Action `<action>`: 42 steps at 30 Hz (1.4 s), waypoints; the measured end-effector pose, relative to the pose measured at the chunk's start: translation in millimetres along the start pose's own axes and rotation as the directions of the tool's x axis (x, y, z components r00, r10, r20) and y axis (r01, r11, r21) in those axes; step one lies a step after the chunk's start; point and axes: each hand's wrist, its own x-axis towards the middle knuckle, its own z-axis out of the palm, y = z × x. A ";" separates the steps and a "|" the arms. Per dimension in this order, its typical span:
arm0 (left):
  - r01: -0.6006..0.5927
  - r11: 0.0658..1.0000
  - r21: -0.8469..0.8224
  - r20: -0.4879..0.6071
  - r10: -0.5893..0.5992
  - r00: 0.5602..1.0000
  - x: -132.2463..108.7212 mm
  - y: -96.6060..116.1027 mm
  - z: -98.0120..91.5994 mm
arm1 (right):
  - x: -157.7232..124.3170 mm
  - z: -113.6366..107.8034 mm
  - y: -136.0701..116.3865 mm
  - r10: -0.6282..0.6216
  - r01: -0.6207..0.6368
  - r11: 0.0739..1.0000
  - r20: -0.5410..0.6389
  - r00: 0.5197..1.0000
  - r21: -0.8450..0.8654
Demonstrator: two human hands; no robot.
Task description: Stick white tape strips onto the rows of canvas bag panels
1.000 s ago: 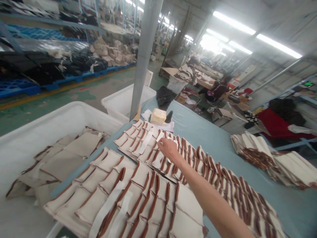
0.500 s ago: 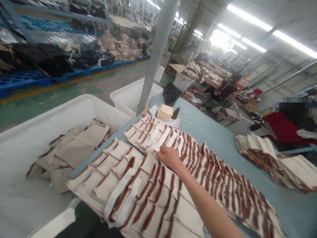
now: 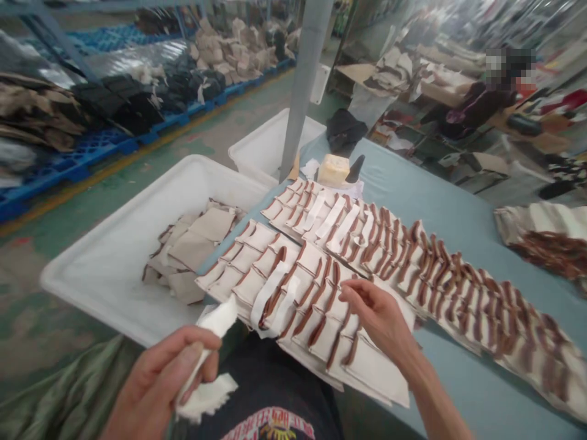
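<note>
My left hand (image 3: 167,370) is closed round a bundle of white strips (image 3: 208,397) with jagged ends, low at the left, in front of my body. My right hand (image 3: 378,311) hangs over the right part of the near row of beige fabric pieces (image 3: 367,360), its fingers loosely bent and apart, nothing visible between them. These pieces overlap and have brown edges. Two white strips (image 3: 270,290) lie across the near row. Beyond it runs a longer row of similar pieces (image 3: 413,278), with several white strips (image 3: 330,217) on its left part.
A white bin (image 3: 92,244) with beige pieces stands left of the blue-covered table (image 3: 440,214). A yellowish block (image 3: 333,170) sits by a grey post (image 3: 305,85) at the far end. Folded stacks (image 3: 545,226) lie at the right. A person (image 3: 472,110) sits beyond.
My right hand has left the strips on the far row and drawn back over the near row. My left hand has come into view with white strips. The view has tilted downward.
</note>
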 end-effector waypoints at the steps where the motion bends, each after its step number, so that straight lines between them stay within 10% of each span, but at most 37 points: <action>1: -0.035 0.999 -0.013 -0.008 0.035 0.999 -6.1 1.6 9.2 | -12.8 8.2 -1.7 -0.003 0.000 0.998 0.044 0.999 0.057; 5: -0.133 0.988 -0.078 0.025 0.135 0.991 -30.9 2.3 41.2 | -60.2 35.9 -7.5 -0.078 0.020 0.973 0.243 0.967 0.231; 13: 0.062 0.909 -0.412 0.253 0.048 0.966 -55.1 -11.2 100.8 | -120.2 35.3 -2.6 -0.361 0.189 0.867 0.322 0.875 0.461; 22: 0.064 0.868 -0.492 0.253 0.072 0.965 -84.7 -15.9 144.9 | -157.1 39.0 16.2 -0.193 -0.153 0.780 0.466 0.864 0.607; 32: -0.132 0.988 -0.080 0.289 0.150 0.945 -60.6 -33.4 102.4 | -164.5 15.8 -8.2 -0.149 -0.371 0.647 0.587 0.796 0.666; 42: -0.229 0.965 -0.125 0.083 0.241 0.967 -53.5 -67.5 46.2 | -152.7 66.7 -58.5 -0.051 -0.360 0.615 0.491 0.870 0.702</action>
